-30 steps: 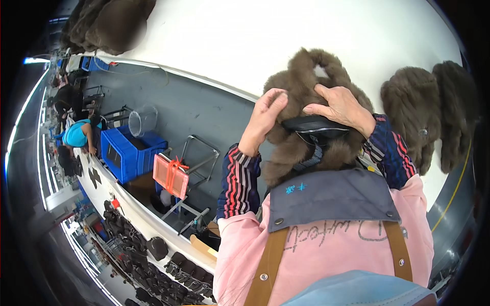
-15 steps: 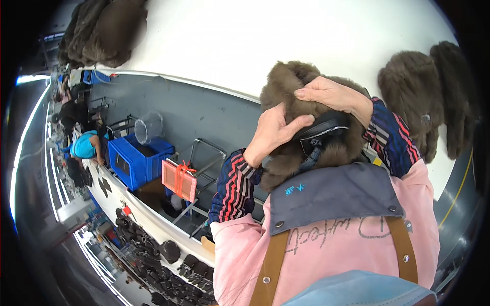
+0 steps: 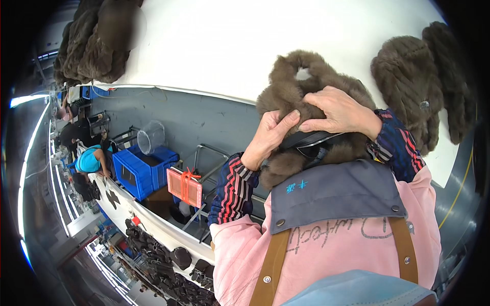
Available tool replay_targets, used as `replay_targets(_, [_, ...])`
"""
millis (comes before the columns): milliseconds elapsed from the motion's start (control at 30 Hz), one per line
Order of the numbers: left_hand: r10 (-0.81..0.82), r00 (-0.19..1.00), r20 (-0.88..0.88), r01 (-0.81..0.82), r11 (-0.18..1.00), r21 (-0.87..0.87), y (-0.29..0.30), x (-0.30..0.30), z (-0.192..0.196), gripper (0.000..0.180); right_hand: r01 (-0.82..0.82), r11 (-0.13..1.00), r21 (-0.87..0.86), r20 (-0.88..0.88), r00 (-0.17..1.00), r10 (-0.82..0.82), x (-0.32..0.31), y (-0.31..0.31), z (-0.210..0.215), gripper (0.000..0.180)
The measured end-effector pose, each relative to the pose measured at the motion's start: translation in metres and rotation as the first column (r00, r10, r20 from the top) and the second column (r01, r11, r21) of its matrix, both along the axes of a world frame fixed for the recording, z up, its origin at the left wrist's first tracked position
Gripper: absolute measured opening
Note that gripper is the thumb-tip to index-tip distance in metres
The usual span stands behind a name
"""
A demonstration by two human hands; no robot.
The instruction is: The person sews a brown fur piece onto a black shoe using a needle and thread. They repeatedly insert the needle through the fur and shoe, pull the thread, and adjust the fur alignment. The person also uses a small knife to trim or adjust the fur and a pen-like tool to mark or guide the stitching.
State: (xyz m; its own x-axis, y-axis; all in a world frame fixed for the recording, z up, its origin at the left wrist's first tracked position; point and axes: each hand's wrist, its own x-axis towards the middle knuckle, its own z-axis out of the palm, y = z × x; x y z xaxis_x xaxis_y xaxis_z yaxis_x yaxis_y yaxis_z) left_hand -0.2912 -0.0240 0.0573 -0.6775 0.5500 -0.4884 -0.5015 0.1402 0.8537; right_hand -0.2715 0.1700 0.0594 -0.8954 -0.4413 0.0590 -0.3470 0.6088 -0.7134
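A brown furry bag (image 3: 337, 84) lies at the near edge of the white table, against my apron. A fur loop (image 3: 301, 62) stands up at its far side, like a handle, with white tabletop showing through it. On the near side the bag's black zipper (image 3: 326, 140) shows, its metal teeth curving across dark lining. My left hand (image 3: 269, 136) grips the fur on the left, thumb and fingers bent around it. From the right, my right hand (image 3: 343, 112) pinches the fur beside the left thumb. The fingertips of both hands are partly buried in the fur.
More brown furry bags (image 3: 406, 76) lie at the table's right end, and a furry pile (image 3: 97, 43) at the far left. Left of me stand a blue crate (image 3: 140, 171), a metal frame (image 3: 209, 158) and a pink basket-like item (image 3: 184, 187). A co-worker in blue (image 3: 89, 159) is farther off.
Both hands have come closer together over the zipper edge. The fur loop now stands opened out at the far side, and less of the bag's opening shows.
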Motion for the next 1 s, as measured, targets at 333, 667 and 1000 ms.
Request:
replay_targets(333, [-0.179,0.897,-0.403,0.108,0.975,-0.194,-0.009,-0.005,-0.009,0.057,0.008,0.950,-0.313,0.451,0.881,0.142,-0.025,-0.003,-0.011,0.045])
replay_targets(667, [-0.083,0.962,-0.261,0.104,0.992,0.069,0.015,-0.002,-0.001,0.028,0.094,0.893,-0.440,0.500,0.852,0.156,-0.026,-0.002,-0.007,0.039])
replay_targets(1000, [-0.026,0.997,0.068,0.018,0.993,0.120,0.015,-0.005,0.004,0.019,0.122,0.983,-0.138,-0.216,0.965,-0.150,0.068,0.022,0.028,0.024])
